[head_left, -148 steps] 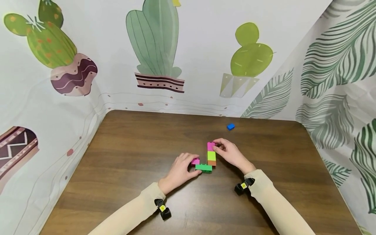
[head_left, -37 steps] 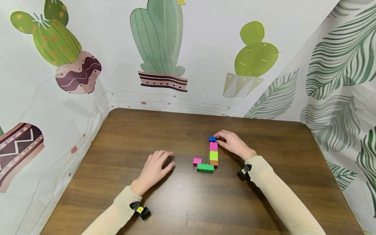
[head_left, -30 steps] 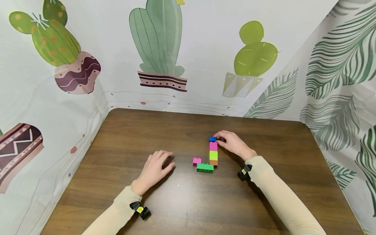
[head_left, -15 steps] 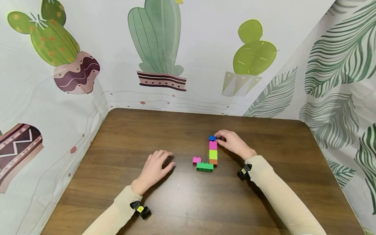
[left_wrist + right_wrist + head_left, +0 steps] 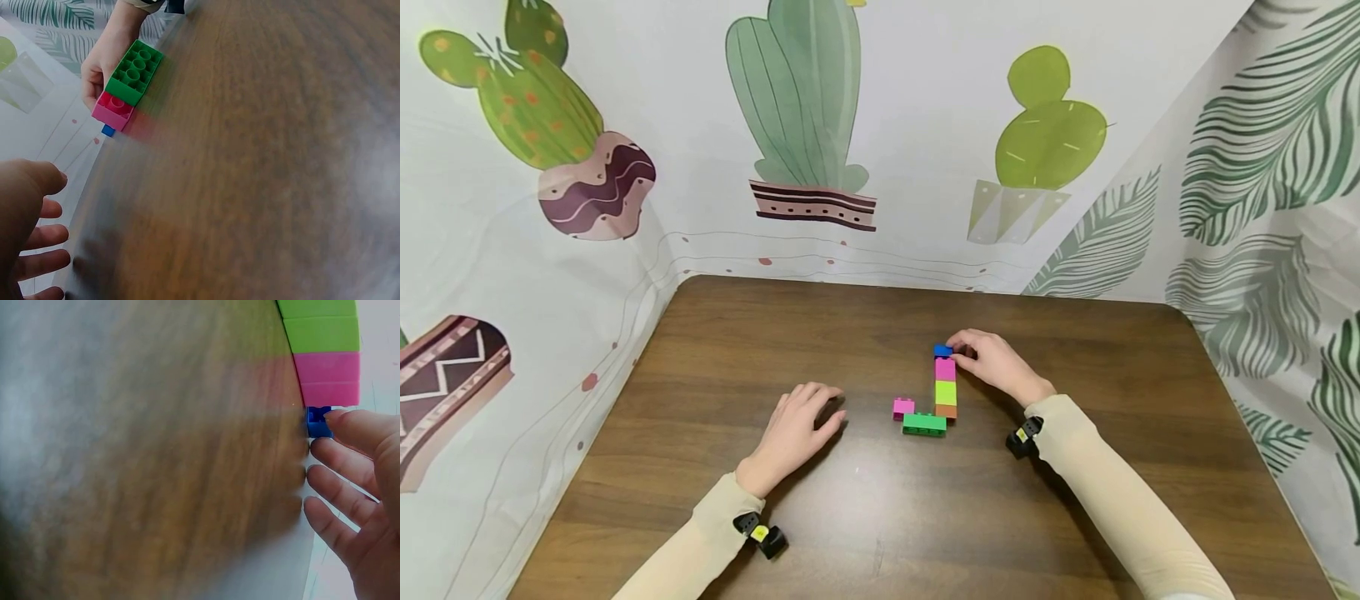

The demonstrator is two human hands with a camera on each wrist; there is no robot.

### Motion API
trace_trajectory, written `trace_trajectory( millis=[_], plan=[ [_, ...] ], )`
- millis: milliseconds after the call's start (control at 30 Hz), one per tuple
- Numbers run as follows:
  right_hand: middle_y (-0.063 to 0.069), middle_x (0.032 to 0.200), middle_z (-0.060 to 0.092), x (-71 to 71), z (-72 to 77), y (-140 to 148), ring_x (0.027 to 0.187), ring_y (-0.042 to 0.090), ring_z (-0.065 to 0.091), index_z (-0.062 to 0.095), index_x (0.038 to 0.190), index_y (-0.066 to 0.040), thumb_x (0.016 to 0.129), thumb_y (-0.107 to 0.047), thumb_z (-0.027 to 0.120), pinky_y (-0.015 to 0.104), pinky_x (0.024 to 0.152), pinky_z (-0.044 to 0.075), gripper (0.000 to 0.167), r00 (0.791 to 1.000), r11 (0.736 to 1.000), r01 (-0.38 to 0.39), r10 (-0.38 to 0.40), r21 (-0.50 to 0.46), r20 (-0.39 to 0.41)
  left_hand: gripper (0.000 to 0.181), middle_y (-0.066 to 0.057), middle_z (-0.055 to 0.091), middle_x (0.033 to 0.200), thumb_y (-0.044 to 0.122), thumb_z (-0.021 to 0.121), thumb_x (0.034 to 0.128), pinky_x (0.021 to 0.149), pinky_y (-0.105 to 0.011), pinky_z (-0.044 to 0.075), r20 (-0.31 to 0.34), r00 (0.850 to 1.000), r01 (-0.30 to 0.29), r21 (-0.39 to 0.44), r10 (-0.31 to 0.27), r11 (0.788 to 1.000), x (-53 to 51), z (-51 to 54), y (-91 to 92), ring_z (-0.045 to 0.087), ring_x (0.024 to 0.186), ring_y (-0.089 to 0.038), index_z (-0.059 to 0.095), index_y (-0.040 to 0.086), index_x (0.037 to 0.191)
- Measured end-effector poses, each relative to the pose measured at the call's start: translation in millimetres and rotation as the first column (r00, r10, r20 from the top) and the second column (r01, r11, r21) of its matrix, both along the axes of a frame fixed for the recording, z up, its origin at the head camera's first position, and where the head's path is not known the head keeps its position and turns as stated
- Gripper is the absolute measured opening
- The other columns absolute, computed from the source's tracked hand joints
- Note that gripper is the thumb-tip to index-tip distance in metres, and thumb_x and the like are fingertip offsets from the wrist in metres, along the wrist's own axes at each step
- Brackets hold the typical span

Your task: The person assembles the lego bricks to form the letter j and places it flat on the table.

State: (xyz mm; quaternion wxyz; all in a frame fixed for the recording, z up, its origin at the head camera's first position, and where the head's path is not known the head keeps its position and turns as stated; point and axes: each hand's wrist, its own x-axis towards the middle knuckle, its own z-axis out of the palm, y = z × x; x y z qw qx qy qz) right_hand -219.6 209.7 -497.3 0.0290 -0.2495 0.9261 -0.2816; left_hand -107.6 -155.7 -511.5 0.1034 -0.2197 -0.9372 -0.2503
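Toy building bricks form a hook-shaped row on the table: a small pink brick (image 5: 903,407), a green brick (image 5: 924,424), then orange (image 5: 947,412), lime (image 5: 945,393) and pink (image 5: 945,370) bricks running away from me. At the far end my right hand (image 5: 997,364) pinches a small blue brick (image 5: 942,352) between thumb and forefinger. Seen from the right wrist, the thumb covers part of the blue brick (image 5: 317,429), which lies against the pink brick (image 5: 328,378) or very close. Left of the bricks, my left hand (image 5: 790,440) rests with loose fingers, holding nothing.
The brown wooden table (image 5: 880,517) has rounded far corners. Behind it and at both sides hangs a white cloth (image 5: 917,167) printed with cacti and leaves. Black wrist cameras (image 5: 760,535) are strapped over the sleeves.
The blue brick, lying apart at the back about five seconds ago, is now at the row's far end in my right hand. My left hand has left the bricks, moving left. Both hands have since stayed nearly still.
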Motion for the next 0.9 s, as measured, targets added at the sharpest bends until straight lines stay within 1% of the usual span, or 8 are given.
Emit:
trace_trajectory(
  millis=[100, 167, 333, 433, 533, 700, 800, 900],
  plan=[
    [0.008, 0.111, 0.073, 1.3, 0.5, 1.7, 0.092, 0.021, 0.063, 0.071, 0.12, -0.006, 0.098, -0.014, 0.074, 0.041, 0.085, 0.055, 0.024, 1.0, 1.0, -0.003, 0.003, -0.01, 0.007, 0.027, -0.003, 0.071, 0.114, 0.027, 0.074, 0.0975, 0.082, -0.046, 0.047, 0.003, 1.0, 0.002, 0.0, -0.002, 1.0, -0.5, 0.2, -0.3, 0.064, 0.106, -0.026, 0.072, 0.014, 0.121],
    [0.008, 0.111, 0.073, 2.7, 0.7, 4.3, 0.093, 0.022, 0.064, 0.071, 0.122, -0.006, 0.099, -0.014, 0.073, 0.042, 0.086, 0.056, 0.025, 1.0, 0.999, -0.005, 0.005, -0.034, 0.011, 0.027, -0.003, 0.071, 0.115, 0.026, 0.075, 0.0975, 0.083, -0.046, 0.047, 0.002, 1.0, 0.002, 0.002, -0.002, 1.0, -0.6, 0.5, -0.9, 0.064, 0.106, -0.027, 0.073, 0.013, 0.122],
    [0.009, 0.113, 0.073, 8.3, -0.8, 17.1, 0.099, 0.024, 0.068, 0.069, 0.124, -0.004, 0.101, -0.016, 0.069, 0.048, 0.091, 0.056, 0.025, 1.0, 0.995, 0.009, -0.011, -0.095, -0.015, 0.027, -0.005, 0.071, 0.115, 0.026, 0.074, 0.0981, 0.083, -0.048, 0.048, 0.013, 1.0, 0.005, 0.012, -0.005, 1.0, -0.9, 2.7, -3.6, 0.065, 0.106, -0.028, 0.073, 0.012, 0.122],
    [0.009, 0.115, 0.073, 13.9, -0.7, 28.3, 0.1, 0.025, 0.068, 0.069, 0.124, -0.003, 0.103, -0.017, 0.067, 0.05, 0.091, 0.056, 0.025, 0.999, 0.994, 0.018, -0.021, -0.106, -0.029, 0.028, -0.005, 0.071, 0.116, 0.026, 0.074, 0.0982, 0.084, -0.048, 0.048, 0.019, 1.0, 0.003, 0.009, -0.003, 1.0, -2.0, 3.5, -5.3, 0.065, 0.106, -0.028, 0.073, 0.012, 0.122],
    [0.01, 0.116, 0.072, 21.4, 0.6, 38.3, 0.097, 0.024, 0.067, 0.069, 0.125, -0.004, 0.104, -0.017, 0.066, 0.048, 0.087, 0.055, 0.025, 0.999, 0.994, 0.031, -0.035, -0.104, -0.035, 0.028, -0.006, 0.071, 0.116, 0.027, 0.074, 0.0981, 0.084, -0.048, 0.048, 0.017, 1.0, -0.002, 0.012, 0.002, 1.0, -4.1, 4.0, -7.0, 0.065, 0.106, -0.029, 0.073, 0.012, 0.122],
    [0.007, 0.114, 0.072, 39.5, 1.2, 47.5, 0.09, 0.019, 0.062, 0.07, 0.124, -0.005, 0.103, -0.016, 0.067, 0.041, 0.08, 0.054, 0.024, 0.998, 0.995, 0.058, -0.061, -0.085, -0.032, 0.028, -0.006, 0.072, 0.116, 0.027, 0.074, 0.0982, 0.085, -0.05, 0.048, 0.015, 1.0, 0.001, 0.017, -0.001, 1.0, -6.9, 4.0, -9.5, 0.065, 0.106, -0.029, 0.073, 0.012, 0.122],
    [0.005, 0.114, 0.071, 49.7, 0.2, 46.1, 0.09, 0.016, 0.062, 0.069, 0.126, -0.007, 0.103, -0.017, 0.067, 0.037, 0.079, 0.054, 0.025, 0.999, 0.996, 0.042, -0.043, -0.082, -0.013, 0.029, -0.005, 0.072, 0.116, 0.026, 0.075, 0.0978, 0.085, -0.05, 0.048, 0.017, 1.0, 0.009, 0.007, -0.009, 1.0, -6.7, 3.0, -9.3, 0.065, 0.106, -0.029, 0.072, 0.012, 0.122],
    [0.002, 0.115, 0.07, 56.4, -1.0, 42.3, 0.092, 0.015, 0.062, 0.068, 0.128, -0.008, 0.104, -0.019, 0.066, 0.037, 0.079, 0.054, 0.027, 1.0, 0.996, 0.022, -0.021, -0.087, 0.006, 0.029, -0.005, 0.072, 0.116, 0.028, 0.074, 0.0982, 0.084, -0.048, 0.048, 0.018, 1.0, 0.012, -0.003, -0.012, 1.0, -6.8, 1.9, -8.4, 0.065, 0.106, -0.028, 0.072, 0.012, 0.123]
  ],
)
